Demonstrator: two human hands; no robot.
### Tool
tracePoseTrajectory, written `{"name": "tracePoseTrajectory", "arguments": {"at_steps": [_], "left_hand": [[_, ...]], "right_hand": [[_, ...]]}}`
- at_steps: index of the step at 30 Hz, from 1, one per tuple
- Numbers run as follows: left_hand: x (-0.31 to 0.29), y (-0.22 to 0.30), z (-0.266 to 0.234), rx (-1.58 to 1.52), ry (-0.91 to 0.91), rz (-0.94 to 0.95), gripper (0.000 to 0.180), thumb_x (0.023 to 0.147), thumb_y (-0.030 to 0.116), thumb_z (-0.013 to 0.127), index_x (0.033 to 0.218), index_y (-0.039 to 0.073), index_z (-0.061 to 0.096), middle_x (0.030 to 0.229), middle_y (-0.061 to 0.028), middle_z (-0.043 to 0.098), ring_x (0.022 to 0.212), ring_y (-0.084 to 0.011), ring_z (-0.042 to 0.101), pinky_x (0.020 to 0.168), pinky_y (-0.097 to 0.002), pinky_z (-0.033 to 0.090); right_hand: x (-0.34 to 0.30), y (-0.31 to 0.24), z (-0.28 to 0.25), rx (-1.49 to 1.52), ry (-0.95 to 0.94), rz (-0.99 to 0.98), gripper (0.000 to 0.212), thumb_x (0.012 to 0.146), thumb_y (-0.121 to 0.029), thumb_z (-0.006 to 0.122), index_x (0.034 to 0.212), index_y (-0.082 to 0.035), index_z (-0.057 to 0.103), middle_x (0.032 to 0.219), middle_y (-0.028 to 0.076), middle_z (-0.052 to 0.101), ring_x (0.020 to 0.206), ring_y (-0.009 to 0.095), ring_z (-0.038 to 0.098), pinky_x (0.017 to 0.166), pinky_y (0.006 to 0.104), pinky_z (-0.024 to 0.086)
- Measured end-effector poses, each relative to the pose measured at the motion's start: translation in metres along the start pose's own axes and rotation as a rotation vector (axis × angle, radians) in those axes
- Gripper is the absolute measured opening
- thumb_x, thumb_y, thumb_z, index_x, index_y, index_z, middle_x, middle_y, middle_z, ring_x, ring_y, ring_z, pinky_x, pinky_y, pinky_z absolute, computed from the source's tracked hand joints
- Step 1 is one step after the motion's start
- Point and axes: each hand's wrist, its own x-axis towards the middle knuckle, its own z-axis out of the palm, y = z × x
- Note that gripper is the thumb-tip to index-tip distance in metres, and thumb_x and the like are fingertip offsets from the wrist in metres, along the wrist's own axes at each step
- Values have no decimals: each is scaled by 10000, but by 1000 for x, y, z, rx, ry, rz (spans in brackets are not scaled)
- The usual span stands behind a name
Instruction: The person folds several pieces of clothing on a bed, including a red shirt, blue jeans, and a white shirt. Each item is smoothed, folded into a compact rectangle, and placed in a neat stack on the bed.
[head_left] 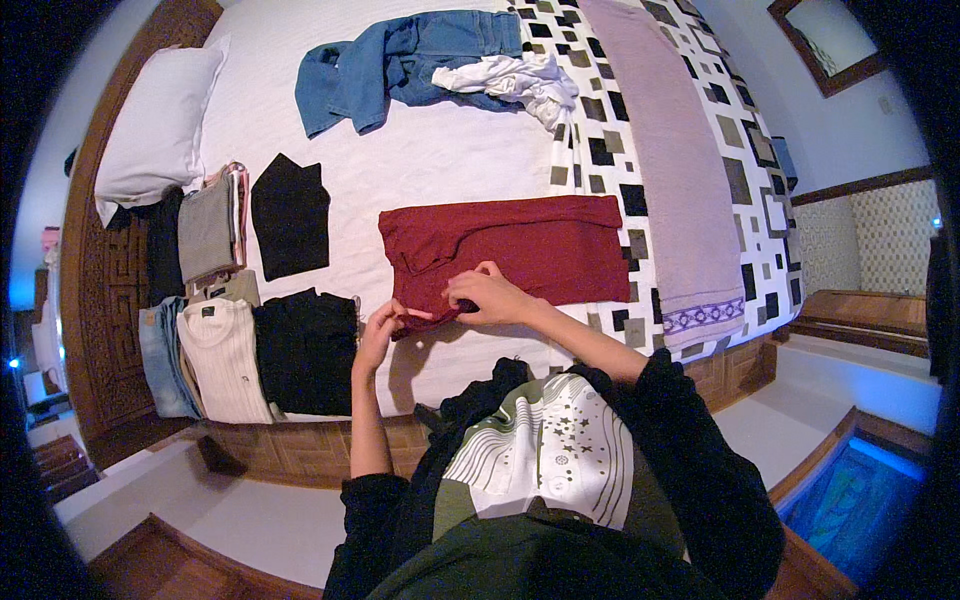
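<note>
Red garment lies mid-frame, its lower-left edge pinched in the grip of left hand and right hand alike — light, even tension between them should keep that edge straight and free of creases.

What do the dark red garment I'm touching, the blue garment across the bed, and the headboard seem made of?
Dark red garment: matte fabric, perhaps cotton or knit, judging by its soft wrinkles.
Blue garment: probably denim, matte, from its colour and thick-looking folds.
Headboard: likely brown wood, perhaps satin-finished, given its carved patterning.
</note>
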Motion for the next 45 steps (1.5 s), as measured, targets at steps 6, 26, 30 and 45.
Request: {"name": "tracePoseTrajectory", "arguments": {"at_steps": [6,26,30,45], "left_hand": [[47,3,-23,124,296,-13,202,845,260,499,908,69,482,692,29,457,633,-58,417,583,-206,351],[43,-43,-9,658,652,-36,368,730,236,635,982,3,503,812,-136,586,788,-221,567,684,-299,439],[56,-40,-13,625,642,-183,504,709,387,635,960,-41,547,788,-148,595,750,-228,577,676,-303,444],[163,-31,-80,676,525,-118,446,662,404,668,754,-31,628,660,-109,613,608,-191,583,594,-304,444]], "right_hand": [[22,22,4,340,108,303,285,747,-244,603,923,-51,488,866,121,579,771,250,582,665,354,443],[-103,34,-3,-377,379,510,299,710,-225,584,963,-82,512,886,94,508,900,242,472,770,371,355],[-137,39,3,-335,378,520,253,712,-214,572,925,-80,542,890,83,482,906,237,450,752,359,354],[50,-16,85,-414,105,48,424,675,-215,567,1068,-87,472,977,93,485,828,238,511,626,366,434]]}}
